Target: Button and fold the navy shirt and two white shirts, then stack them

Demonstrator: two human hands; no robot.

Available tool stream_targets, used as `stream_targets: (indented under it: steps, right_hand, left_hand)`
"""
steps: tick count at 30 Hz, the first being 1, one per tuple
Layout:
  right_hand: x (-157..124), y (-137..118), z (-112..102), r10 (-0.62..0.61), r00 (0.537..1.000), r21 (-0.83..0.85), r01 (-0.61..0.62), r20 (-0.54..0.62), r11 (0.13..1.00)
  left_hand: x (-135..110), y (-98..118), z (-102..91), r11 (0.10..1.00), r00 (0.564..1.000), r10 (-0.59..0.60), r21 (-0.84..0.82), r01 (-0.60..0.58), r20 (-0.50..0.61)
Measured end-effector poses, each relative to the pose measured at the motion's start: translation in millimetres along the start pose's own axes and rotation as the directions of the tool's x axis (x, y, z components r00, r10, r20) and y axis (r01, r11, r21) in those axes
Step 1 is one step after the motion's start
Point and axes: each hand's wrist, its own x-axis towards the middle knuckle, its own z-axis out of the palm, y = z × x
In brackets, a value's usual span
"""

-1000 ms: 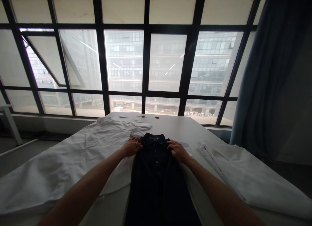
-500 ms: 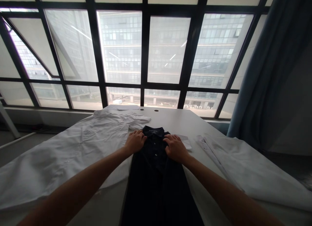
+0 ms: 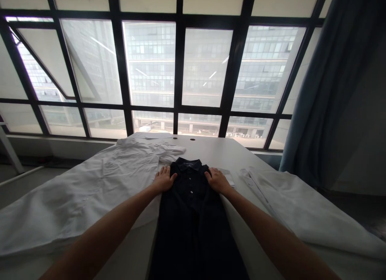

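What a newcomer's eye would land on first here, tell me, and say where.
The dark shirt stands out first, stretched down the middle of the white table, collar toward the windows. The left hand and right hand lie at its two sides near the shoulders. Beyond, bright black-framed windows fill the upper view, with a blue curtain on the right.

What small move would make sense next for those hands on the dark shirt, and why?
Probably a gentle smoothing stroke down the dark shirt: the left hand and right hand lie open at its shoulder edges, either side of the collar, and the cloth below the buttons seems slightly rumpled.
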Motion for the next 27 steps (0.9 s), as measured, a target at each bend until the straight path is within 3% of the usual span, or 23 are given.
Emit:
stream_targets:
  steps: [3, 6, 11, 14, 18, 27]
  right_hand:
    - [32, 11, 0, 0.131, 0.991, 0.088, -0.129, -0.017, 0.988]
    - [57, 16, 3, 0.197, 0.978, 0.180, -0.205, 0.064, 0.962]
    - [76, 12, 8, 0.209, 0.973, 0.233, -0.227, 0.101, 0.946]
    - [78, 6, 0, 0.205, 0.978, 0.240, -0.211, 0.050, 0.948]
    - [78, 0, -20, 0.213, 0.975, 0.286, -0.185, -0.068, 0.940]
    - [112, -13, -62, 0.243, 0.938, 0.424, -0.120, -0.249, 0.898]
  left_hand:
    - [24, -5, -1.6, 0.996, 0.995, -0.088, 0.015, 0.089, -0.049]
    - [45, -8, -6.2, 0.998, 0.990, -0.052, 0.023, 0.055, -0.134]
    - [71, -7, -20.2, 0.985, 0.999, -0.004, -0.171, 0.010, 0.036]
    - [79, -4, -29.5, 0.982, 1.000, 0.014, -0.191, -0.011, 0.014]
    - [81, 1, -47.2, 0.979, 0.995, 0.015, -0.199, -0.034, -0.096]
    - [105, 24, -109.7, 0.989, 0.957, -0.054, -0.150, 0.011, -0.284]
